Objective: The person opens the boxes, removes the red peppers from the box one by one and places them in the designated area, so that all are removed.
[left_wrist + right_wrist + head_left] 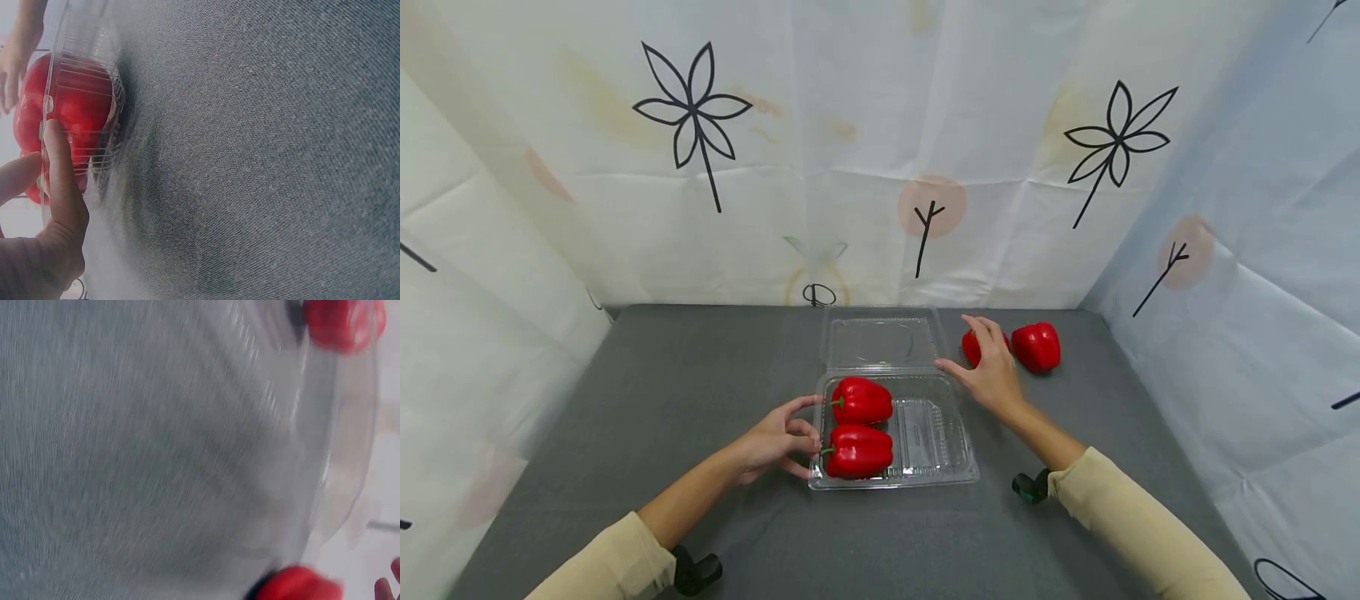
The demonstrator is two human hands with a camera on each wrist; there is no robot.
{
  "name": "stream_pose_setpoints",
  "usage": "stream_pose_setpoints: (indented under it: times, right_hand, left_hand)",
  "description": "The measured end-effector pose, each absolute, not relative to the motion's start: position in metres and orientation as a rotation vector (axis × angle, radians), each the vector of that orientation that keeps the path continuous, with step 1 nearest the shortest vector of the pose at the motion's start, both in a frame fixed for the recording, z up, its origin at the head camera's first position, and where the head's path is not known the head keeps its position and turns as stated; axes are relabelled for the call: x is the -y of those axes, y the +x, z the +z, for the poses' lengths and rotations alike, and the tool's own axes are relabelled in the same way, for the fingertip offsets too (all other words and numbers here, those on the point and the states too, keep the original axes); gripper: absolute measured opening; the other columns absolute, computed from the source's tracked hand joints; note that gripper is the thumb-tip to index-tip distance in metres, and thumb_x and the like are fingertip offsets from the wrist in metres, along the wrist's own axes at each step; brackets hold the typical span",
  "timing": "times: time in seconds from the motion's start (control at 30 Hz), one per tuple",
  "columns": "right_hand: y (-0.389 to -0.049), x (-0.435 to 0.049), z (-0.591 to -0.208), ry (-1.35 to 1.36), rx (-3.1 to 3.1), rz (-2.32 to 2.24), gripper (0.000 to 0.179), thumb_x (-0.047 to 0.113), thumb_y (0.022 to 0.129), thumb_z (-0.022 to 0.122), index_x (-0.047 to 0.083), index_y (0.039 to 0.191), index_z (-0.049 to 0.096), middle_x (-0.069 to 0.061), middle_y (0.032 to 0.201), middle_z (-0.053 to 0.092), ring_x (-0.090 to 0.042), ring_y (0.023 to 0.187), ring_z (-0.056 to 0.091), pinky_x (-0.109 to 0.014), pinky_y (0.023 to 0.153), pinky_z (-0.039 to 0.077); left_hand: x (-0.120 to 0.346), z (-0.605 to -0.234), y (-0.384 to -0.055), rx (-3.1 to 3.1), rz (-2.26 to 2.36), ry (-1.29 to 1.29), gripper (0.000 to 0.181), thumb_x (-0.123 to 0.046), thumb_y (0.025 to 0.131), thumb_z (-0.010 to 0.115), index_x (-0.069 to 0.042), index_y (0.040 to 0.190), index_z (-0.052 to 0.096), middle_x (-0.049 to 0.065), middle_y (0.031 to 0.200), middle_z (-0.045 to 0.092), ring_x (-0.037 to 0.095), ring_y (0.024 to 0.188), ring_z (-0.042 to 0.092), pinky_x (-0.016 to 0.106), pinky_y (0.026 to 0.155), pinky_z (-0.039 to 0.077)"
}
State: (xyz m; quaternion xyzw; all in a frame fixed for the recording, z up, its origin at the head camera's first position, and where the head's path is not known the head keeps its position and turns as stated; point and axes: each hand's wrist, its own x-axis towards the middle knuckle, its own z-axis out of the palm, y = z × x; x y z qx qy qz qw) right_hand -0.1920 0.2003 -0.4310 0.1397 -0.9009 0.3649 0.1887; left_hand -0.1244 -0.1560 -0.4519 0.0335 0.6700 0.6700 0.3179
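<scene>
A clear plastic clamshell container (pixel 925 437) lies with its lid (pixel 880 342) folded back behind it. Two red bell peppers, a rear one (pixel 862 400) and a front one (pixel 860 452), lie in its left half, green stems pointing left. My left hand (pixel 771 442) pinches the container's left rim between thumb and fingers, as the left wrist view shows. Beyond the container's right side, my right hand (pixel 995 379) has its thumb and fingers spread. It partly hides a third red bell pepper (pixel 972 348). Another pepper (pixel 1037 347) sits just right of that one.
A grey cloth-covered table (pixel 700 367) bears everything. White curtains (pixel 850 125) printed with flowers and twigs stand behind and at both sides. Dark wrist devices, on the left (pixel 697 572) and right (pixel 1032 487), show below the sleeves.
</scene>
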Motion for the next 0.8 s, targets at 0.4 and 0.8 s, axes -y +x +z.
stream_pose_setpoints:
  times: [0.4,0.8]
  right_hand:
    - [-0.162,-0.163,-0.421,0.905,2.625,1.33,0.106,0.021,0.075,0.088,0.012,0.158,0.023,-0.011,0.158,0.034,-0.034,0.13,0.052,-0.057,0.102,0.046]
    - [-0.14,-0.14,-0.42,1.418,2.685,1.285,0.089,0.028,0.079,0.085,0.007,0.152,0.037,-0.011,0.137,0.06,-0.028,0.111,0.062,-0.047,0.089,0.056]
  left_hand:
    - [0.156,-0.453,-0.124,-1.766,1.76,0.072,0.072,0.001,0.092,0.063,-0.009,0.154,0.026,0.01,0.091,0.06,0.023,0.08,0.062,0.047,0.068,0.061]
    - [0.155,-0.454,-0.126,-1.768,1.763,0.066,0.071,0.001,0.092,0.063,-0.009,0.153,0.027,0.009,0.089,0.061,0.023,0.079,0.062,0.048,0.068,0.061]
